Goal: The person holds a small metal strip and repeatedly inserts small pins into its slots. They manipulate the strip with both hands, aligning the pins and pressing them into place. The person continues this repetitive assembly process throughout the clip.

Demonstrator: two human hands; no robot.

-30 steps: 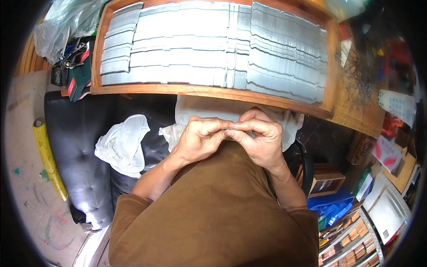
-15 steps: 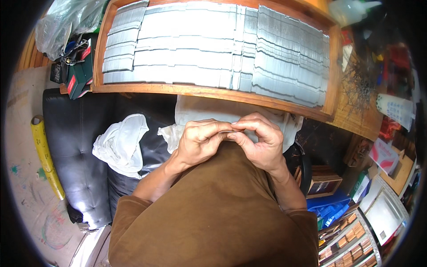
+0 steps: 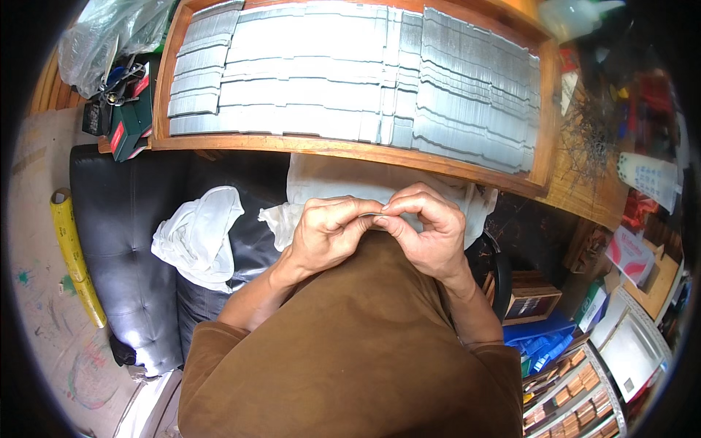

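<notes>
My left hand [image 3: 330,228] and my right hand [image 3: 426,226] meet in front of my chest, fingertips touching. Both are closed in a pinch on a small thin piece [image 3: 372,214]; only its narrow edge shows between the fingers, and its kind cannot be made out. Just beyond the hands lies a pale cloth [image 3: 358,179]. Past it stands a shallow wooden tray [image 3: 350,155] filled with tightly packed rows of thin silvery metal pieces [image 3: 307,73].
A crumpled white cloth [image 3: 198,237] lies on the black padded seat [image 3: 124,241] to my left. A yellow tube [image 3: 77,255] is farther left. Small boxes [image 3: 131,128] and keys flank the tray. Thin dark metal bits [image 3: 590,142] litter the wooden surface at right.
The fingers have shifted very slightly, and the edge of the thin piece shows a little differently between them. Everything else stays in place.
</notes>
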